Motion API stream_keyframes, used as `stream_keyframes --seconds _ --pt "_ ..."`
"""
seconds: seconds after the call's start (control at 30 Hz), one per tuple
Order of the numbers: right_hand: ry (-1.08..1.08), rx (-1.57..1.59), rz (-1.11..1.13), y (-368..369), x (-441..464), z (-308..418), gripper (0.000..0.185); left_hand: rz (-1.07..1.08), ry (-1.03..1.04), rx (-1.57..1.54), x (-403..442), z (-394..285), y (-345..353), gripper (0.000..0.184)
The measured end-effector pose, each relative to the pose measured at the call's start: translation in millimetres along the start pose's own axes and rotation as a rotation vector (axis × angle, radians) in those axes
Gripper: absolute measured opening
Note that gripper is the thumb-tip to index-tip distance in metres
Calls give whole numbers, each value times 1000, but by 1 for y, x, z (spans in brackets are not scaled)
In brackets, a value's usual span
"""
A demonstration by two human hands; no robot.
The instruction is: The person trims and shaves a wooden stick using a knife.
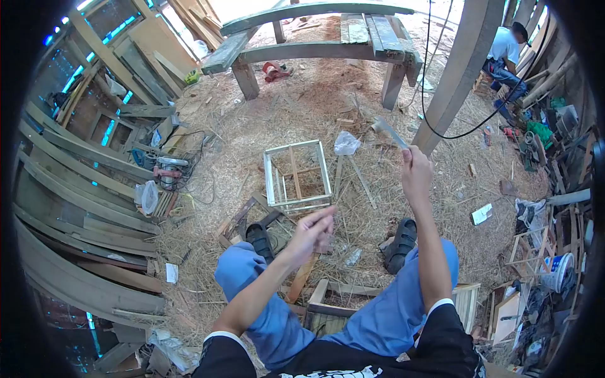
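Note:
My right hand (418, 173) is closed round the handle of a hammer (394, 133), raised to the right of a small wooden frame, with its head pointing away to the upper left. The small open box-like frame (267, 176) of pale strips stands on the ground ahead, with a browner strip (293, 171) down its middle. My left hand (312, 234) is just over the frame's near edge, fingers pinched together; whatever is between them is too small to make out. Whether the fingers touch the frame cannot be told.
Wood shavings cover the ground (214, 258). A wooden workbench (315, 50) stands ahead, beside a post (460, 75) with a hanging black cable (435, 126). Power tools (169, 173) lie left near stacked boards (82, 233). Another person (507, 60) sits at the upper right. A bucket (556, 272) stands right.

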State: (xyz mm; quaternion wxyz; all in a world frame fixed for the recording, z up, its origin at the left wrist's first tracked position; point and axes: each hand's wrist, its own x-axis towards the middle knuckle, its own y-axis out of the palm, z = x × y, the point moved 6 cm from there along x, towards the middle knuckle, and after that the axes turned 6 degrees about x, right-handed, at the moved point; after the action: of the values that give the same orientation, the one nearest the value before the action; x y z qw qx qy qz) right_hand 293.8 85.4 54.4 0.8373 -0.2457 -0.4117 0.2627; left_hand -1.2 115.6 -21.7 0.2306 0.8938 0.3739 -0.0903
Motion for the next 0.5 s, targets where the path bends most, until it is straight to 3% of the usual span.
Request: stream_keyframes --seconds 0.07,0.3,0.5 --pt "22 61 10 -1 -8 9 22 -45 40 -68 5 -14 -7 41" --pt "-378 203 388 31 -43 66 20 -63 2 -124 16 -7 -18 37" --pt "-530 317 588 52 -76 99 26 -113 39 -102 24 10 -17 22"
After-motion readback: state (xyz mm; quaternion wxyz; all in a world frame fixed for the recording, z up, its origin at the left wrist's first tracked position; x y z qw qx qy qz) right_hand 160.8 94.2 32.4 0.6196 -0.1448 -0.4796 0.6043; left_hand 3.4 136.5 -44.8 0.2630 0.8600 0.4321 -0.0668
